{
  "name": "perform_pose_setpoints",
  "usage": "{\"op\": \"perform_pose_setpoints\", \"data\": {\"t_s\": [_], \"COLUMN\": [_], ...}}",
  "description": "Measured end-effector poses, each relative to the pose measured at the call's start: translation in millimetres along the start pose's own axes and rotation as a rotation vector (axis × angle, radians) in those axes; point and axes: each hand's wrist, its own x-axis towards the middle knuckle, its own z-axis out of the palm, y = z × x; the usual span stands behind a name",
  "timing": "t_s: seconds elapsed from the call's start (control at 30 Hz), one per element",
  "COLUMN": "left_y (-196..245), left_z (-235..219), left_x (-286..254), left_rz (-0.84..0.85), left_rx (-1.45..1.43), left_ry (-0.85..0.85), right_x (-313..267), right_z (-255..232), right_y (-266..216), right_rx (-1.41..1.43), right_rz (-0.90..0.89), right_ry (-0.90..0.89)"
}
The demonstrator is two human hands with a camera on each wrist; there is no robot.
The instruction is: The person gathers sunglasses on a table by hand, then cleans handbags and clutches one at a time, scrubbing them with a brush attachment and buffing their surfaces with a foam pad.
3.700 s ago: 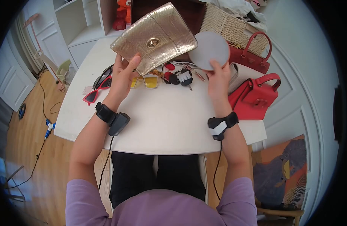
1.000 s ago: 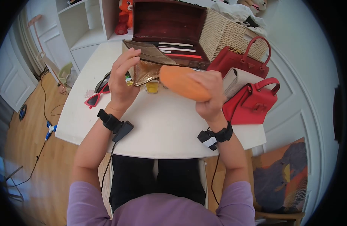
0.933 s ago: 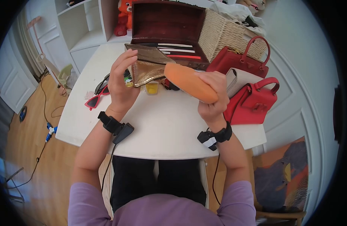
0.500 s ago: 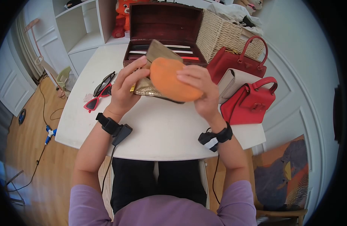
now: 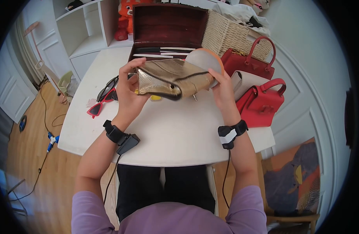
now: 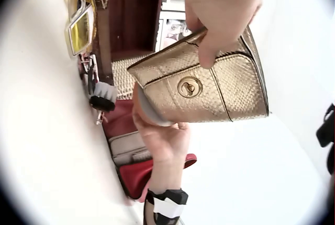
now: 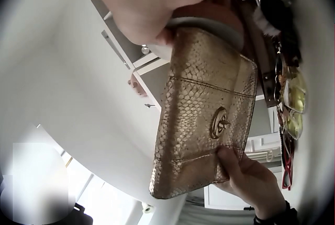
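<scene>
Above the table, my left hand (image 5: 129, 93) grips the left end of a gold snakeskin-textured clutch bag (image 5: 197, 82). The left wrist view shows the thumb pressed on its front flap, near the round turn-lock clasp (image 6: 190, 87). At the clutch's right end my right hand (image 5: 225, 91) holds a round pad (image 5: 203, 59), grey on its flat face and orange round the edge. The pad sits partly behind the clutch, with the right thumb right at the bag's edge. In the head view the clutch is tilted, its clasp side turned down towards the person.
Red sunglasses (image 5: 94, 109), yellow-lensed glasses (image 6: 82, 32) and a small brush (image 6: 104, 93) lie beyond the hands. An open dark wooden box (image 5: 169, 25) and a wicker basket (image 5: 226, 35) stand behind. At right are a dark red handbag (image 5: 245, 64) and a bright red one (image 5: 261, 105).
The pad has flipped from orange side up to grey side showing and moved right, behind the clutch's end. The clutch has turned level and swung its clasp side round. The right hand has shifted right.
</scene>
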Motion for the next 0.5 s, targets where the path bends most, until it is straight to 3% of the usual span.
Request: {"op": "perform_pose_setpoints", "data": {"t_s": [0.07,0.13,0.27,0.33,0.37,0.43,0.5], "left_y": [0,5,6,2,-3,-8,-6], "left_z": [0,3,5,8,6,-1,1], "left_x": [3,3,5,0,-1,1,2], "left_rz": [-0.019,-0.222,-0.354,-0.588,-0.588,-0.76,-0.771], "left_rx": [0.003,-0.102,-0.258,-0.635,-0.634,-0.833,-0.92], "left_ry": [0.001,0.064,0.103,0.247,0.248,0.214,0.19], "right_x": [-1,-2,-8,-7,-7,-13,-22], "right_z": [2,4,12,14,15,20,28], "right_y": [2,4,1,9,13,11,7], "right_rx": [0.199,0.254,0.408,0.316,0.223,0.26,0.296], "right_rz": [0.024,0.01,-0.041,-0.059,-0.079,-0.053,-0.025], "right_ry": [-0.067,-0.055,-0.089,-0.109,-0.129,-0.171,-0.213]}}
